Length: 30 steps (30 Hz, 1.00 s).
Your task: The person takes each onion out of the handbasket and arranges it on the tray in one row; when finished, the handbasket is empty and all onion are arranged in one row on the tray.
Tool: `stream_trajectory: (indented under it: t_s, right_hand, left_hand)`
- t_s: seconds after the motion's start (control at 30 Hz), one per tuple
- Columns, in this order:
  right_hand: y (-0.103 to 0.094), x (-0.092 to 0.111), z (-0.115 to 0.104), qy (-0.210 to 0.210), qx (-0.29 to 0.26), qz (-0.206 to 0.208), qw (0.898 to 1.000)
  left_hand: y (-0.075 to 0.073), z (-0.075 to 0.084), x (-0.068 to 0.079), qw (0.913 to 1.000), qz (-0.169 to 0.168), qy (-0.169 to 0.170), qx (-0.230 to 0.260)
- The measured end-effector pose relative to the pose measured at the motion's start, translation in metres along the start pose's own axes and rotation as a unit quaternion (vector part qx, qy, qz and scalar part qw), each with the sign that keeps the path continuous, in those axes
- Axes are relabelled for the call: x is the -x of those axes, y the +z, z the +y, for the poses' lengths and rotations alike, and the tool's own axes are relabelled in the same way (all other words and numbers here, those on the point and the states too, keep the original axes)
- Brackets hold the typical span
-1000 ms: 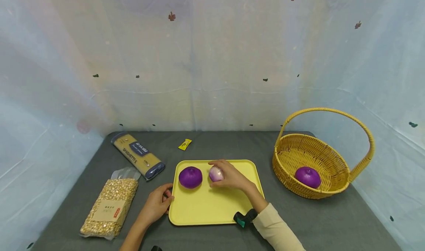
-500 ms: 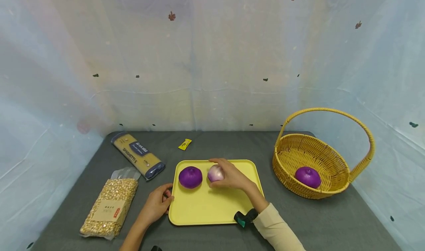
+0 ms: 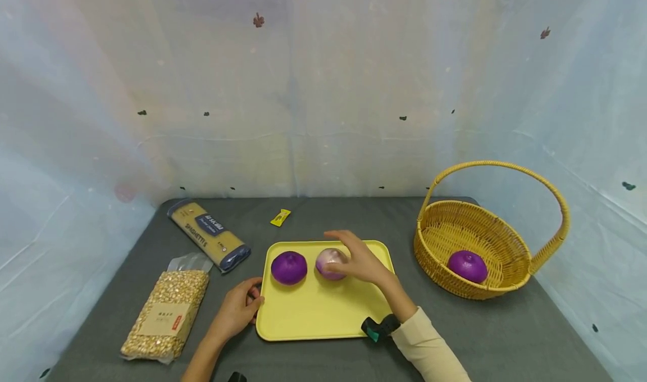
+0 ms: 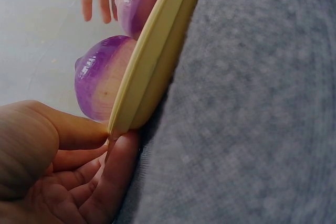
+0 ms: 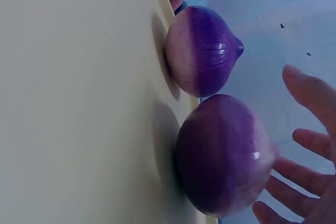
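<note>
A yellow tray (image 3: 318, 314) lies on the table with two purple onions on it. My left hand (image 3: 236, 310) pinches its left rim between thumb and fingers, as the left wrist view shows. The darker purple onion (image 3: 289, 268) sits toward the tray's back left corner. To its right rests a paler pink-purple onion (image 3: 328, 263). Over this one hovers my right hand (image 3: 361, 262), fingers spread and relaxed. In the right wrist view, that hand's fingers (image 5: 296, 174) lie close beside the paler onion (image 5: 226, 156); whether a fingertip still touches it, I cannot tell.
A wicker basket (image 3: 422, 247) with a tall handle stands on the right, holding another purple onion (image 3: 467, 266). On the left lie a spaghetti pack (image 3: 209, 235) and a bag of corn kernels (image 3: 167, 314). Behind the tray is a small yellow packet (image 3: 280, 217).
My right hand's fingers have loosened from the paler onion and lifted slightly up and to the right. The onion stays on the tray. My left hand keeps its place.
</note>
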State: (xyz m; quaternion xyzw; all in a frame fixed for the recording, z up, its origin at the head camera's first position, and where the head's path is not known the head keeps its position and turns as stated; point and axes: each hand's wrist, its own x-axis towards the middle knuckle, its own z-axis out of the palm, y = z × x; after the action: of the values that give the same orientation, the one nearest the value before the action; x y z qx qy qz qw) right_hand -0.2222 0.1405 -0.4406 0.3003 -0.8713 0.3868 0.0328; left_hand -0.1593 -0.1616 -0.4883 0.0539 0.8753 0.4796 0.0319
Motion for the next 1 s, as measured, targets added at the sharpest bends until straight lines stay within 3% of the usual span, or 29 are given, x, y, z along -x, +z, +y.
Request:
stream_trajectory:
  t_s: [0.6, 0.8, 1.0]
  right_hand:
    - [-0.027, 0.014, -0.002, -0.053, -0.018, 0.112, 0.992]
    - [-0.049, 0.023, -0.026, -0.075, -0.017, 0.14, 0.987]
    - [-0.065, 0.032, -0.034, -0.057, -0.036, 0.152, 0.986]
  left_hand:
    - [0.0, -0.001, 0.001, 0.9999, 0.001, 0.008, 0.007]
    - [0.0, -0.002, 0.0, 1.0, 0.0, -0.001, 0.007]
    - [0.0, -0.001, 0.0, 1.0, 0.0, 0.0, 0.009]
